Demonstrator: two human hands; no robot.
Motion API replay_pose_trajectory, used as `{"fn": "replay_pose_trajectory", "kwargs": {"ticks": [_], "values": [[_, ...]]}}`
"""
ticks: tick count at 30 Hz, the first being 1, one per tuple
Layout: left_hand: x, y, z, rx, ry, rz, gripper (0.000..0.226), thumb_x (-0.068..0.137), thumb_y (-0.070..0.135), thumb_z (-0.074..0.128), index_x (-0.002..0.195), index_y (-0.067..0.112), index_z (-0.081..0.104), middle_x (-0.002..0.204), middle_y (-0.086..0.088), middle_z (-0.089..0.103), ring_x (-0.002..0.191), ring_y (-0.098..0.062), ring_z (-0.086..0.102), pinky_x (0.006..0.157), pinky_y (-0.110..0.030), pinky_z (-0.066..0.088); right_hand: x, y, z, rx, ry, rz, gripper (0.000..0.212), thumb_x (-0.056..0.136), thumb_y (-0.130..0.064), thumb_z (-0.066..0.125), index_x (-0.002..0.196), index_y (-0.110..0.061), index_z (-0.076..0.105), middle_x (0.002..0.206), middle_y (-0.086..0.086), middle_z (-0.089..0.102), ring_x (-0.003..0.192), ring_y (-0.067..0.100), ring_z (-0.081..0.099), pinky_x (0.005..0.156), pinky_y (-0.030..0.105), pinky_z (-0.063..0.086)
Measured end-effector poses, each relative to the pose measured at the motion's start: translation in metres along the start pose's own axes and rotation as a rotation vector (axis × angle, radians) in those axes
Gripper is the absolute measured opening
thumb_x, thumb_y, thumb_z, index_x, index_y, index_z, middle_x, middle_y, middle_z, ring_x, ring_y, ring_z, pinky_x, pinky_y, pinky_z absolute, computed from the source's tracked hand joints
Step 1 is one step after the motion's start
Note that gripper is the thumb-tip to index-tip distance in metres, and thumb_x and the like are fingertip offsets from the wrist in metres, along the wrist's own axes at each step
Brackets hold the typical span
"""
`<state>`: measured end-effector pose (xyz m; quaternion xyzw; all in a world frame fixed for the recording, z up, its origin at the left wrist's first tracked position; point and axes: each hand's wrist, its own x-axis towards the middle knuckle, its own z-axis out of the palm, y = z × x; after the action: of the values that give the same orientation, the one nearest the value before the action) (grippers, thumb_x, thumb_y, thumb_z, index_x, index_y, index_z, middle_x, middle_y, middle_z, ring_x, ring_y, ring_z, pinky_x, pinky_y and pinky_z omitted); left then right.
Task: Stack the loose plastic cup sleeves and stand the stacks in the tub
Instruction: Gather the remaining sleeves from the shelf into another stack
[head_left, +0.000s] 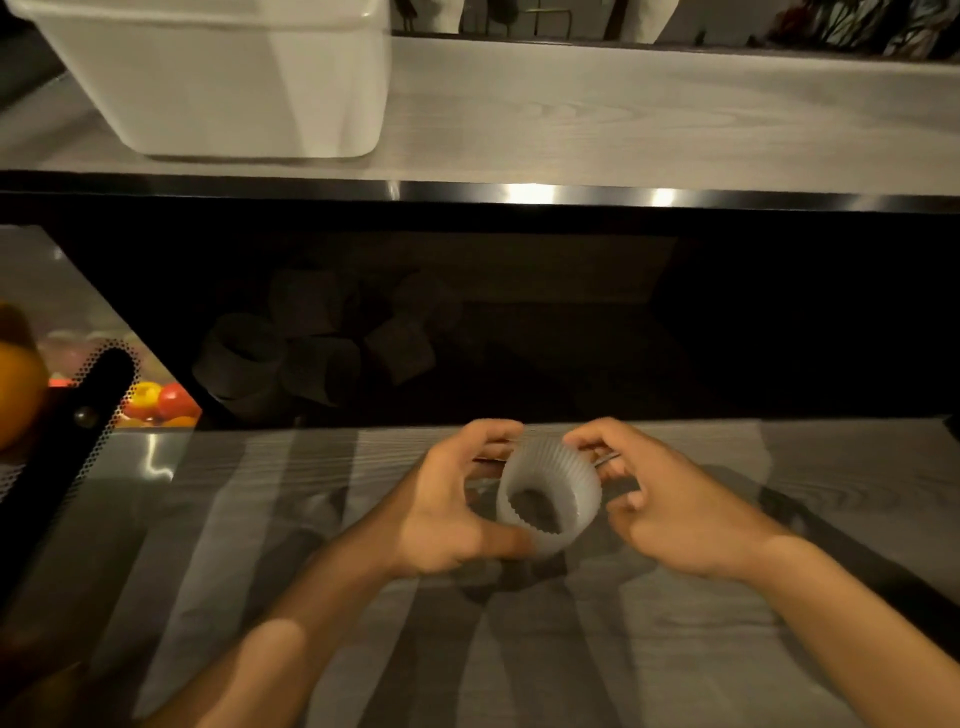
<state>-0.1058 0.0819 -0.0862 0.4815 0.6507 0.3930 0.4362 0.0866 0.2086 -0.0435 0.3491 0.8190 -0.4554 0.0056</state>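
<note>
Behind a perforated metal panel (111, 415) at far left, red and yellow fruit (156, 402) is being kept apart from the work area, while a white tub (234, 104) is being left standing on the upper bench (623, 119), within reach for the stacks it is meant to receive; its inside is not being shown. In the dark recess under the bench edge, several loose sleeves (311, 343) are being left lying tumbled at odd angles, apparently not yet gathered. Over the lower wood-grain ledge (519, 649), a ribbed translucent cup sleeve (550, 488) is being held between both hands, tipped so its open mouth is being turned toward the camera, likely so the next sleeve can be nested into it. The left hand (447, 509) is being wrapped around its near side, fingers (498, 431) curled over the far rim and thumb pressed at the lower edge. The right hand (670, 509) is being closed on the opposite wall, fingers bent to the rim, seemingly to steady the soft sleeve; blur is leaving the thumb's contact unclear.
</note>
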Motion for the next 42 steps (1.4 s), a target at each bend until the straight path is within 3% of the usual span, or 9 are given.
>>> {"fn": "replay_pose_trajectory", "kwargs": {"ticks": [3, 9, 14, 19, 22, 27, 31, 37, 42], "values": [[-0.003, -0.004, -0.013, -0.038, -0.014, -0.025, 0.096, 0.058, 0.029, 0.095, 0.142, 0.035, 0.048, 0.135, 0.016, 0.059, 0.126, -0.002, 0.057, 0.102, -0.039, 0.054, 0.009, -0.005, 0.008, 0.065, -0.037, -0.009, 0.068, 0.082, 0.016, 0.058, 0.116, -0.044, 0.059, 0.113, -0.021, 0.062, 0.106, -0.005, 0.06, 0.089, 0.028, 0.058], [-0.01, -0.008, -0.054, -0.215, 0.013, -0.091, 0.088, 0.064, 0.033, 0.081, 0.144, 0.027, 0.046, 0.141, 0.007, 0.055, 0.129, -0.008, 0.056, 0.102, -0.029, 0.053, 0.052, -0.02, 0.011, 0.296, -0.001, 0.163, 0.035, 0.093, 0.008, 0.053, 0.11, -0.02, 0.068, 0.106, 0.003, 0.074, 0.096, 0.012, 0.072, 0.084, 0.031, 0.06], [0.017, 0.008, -0.067, 0.213, 0.456, -0.27, 0.013, 0.096, 0.03, 0.063, 0.098, 0.017, 0.058, 0.081, 0.001, 0.061, 0.067, -0.011, 0.059, 0.058, -0.027, 0.045, 0.107, -0.046, 0.03, 0.806, 0.039, 0.44, 0.021, 0.101, -0.002, 0.051, 0.119, -0.003, 0.059, 0.108, 0.019, 0.072, 0.097, 0.028, 0.074, 0.09, 0.041, 0.059], [0.04, 0.01, -0.07, 0.244, 0.419, -0.401, 0.04, 0.098, 0.031, 0.059, 0.064, 0.013, 0.048, 0.058, 0.0, 0.046, 0.053, -0.013, 0.048, 0.05, -0.026, 0.037, 0.14, -0.061, 0.056, 0.804, 0.093, 0.497, 0.025, 0.096, -0.009, 0.058, 0.12, -0.007, 0.063, 0.117, 0.02, 0.067, 0.101, 0.031, 0.068, 0.085, 0.041, 0.059], [0.04, 0.008, -0.065, 0.112, 0.567, -0.392, 0.037, 0.095, 0.032, 0.065, 0.067, 0.008, 0.058, 0.06, -0.005, 0.055, 0.055, -0.016, 0.056, 0.05, -0.029, 0.044, 0.145, -0.064, 0.054, 0.857, 0.219, 0.461, 0.023, 0.096, -0.004, 0.057, 0.118, -0.008, 0.063, 0.118, 0.014, 0.064, 0.104, 0.026, 0.065, 0.083, 0.035, 0.059], [0.03, 0.016, -0.058, -0.473, 0.631, -0.225, 0.021, 0.092, 0.036, 0.071, 0.094, 0.015, 0.073, 0.094, -0.003, 0.078, 0.094, -0.014, 0.074, 0.091, -0.038, 0.059, 0.114, -0.062, 0.029, 0.707, 0.336, 0.274, 0.021, 0.092, -0.014, 0.068, 0.112, -0.009, 0.066, 0.116, 0.009, 0.069, 0.101, 0.019, 0.069, 0.09, 0.039, 0.059], [0.011, 0.026, -0.052, -0.321, 0.628, -0.149, 0.043, 0.07, 0.063, 0.07, 0.091, 0.026, 0.071, 0.098, 0.002, 0.076, 0.099, -0.008, 0.07, 0.089, -0.03, 0.055, 0.069, -0.06, 0.015, 0.525, 0.281, 0.019, 0.037, 0.09, -0.031, 0.073, 0.121, -0.018, 0.06, 0.115, -0.001, 0.068, 0.104, 0.013, 0.069, 0.084, 0.034, 0.058], [-0.015, 0.026, -0.047, -0.302, 0.425, -0.005, 0.018, 0.094, 0.034, 0.061, 0.089, 0.018, 0.068, 0.092, 0.001, 0.074, 0.091, -0.007, 0.069, 0.074, -0.022, 0.051, 0.031, -0.054, 0.005, 0.45, 0.108, -0.149, 0.028, 0.092, -0.024, 0.068, 0.12, -0.028, 0.067, 0.099, -0.002, 0.071, 0.087, 0.009, 0.069, 0.069, 0.023, 0.054], [-0.025, 0.016, -0.036, -0.27, 0.37, 0.084, 0.028, 0.085, 0.034, 0.061, 0.092, 0.009, 0.07, 0.091, -0.007, 0.073, 0.076, -0.002, 0.064, 0.065, -0.014, 0.049, 0.017, -0.042, 0.005, 0.398, 0.026, -0.123, 0.019, 0.087, -0.023, 0.073, 0.105, -0.019, 0.067, 0.1, 0.0, 0.07, 0.077, 0.016, 0.072, 0.071, 0.028, 0.055]]}}
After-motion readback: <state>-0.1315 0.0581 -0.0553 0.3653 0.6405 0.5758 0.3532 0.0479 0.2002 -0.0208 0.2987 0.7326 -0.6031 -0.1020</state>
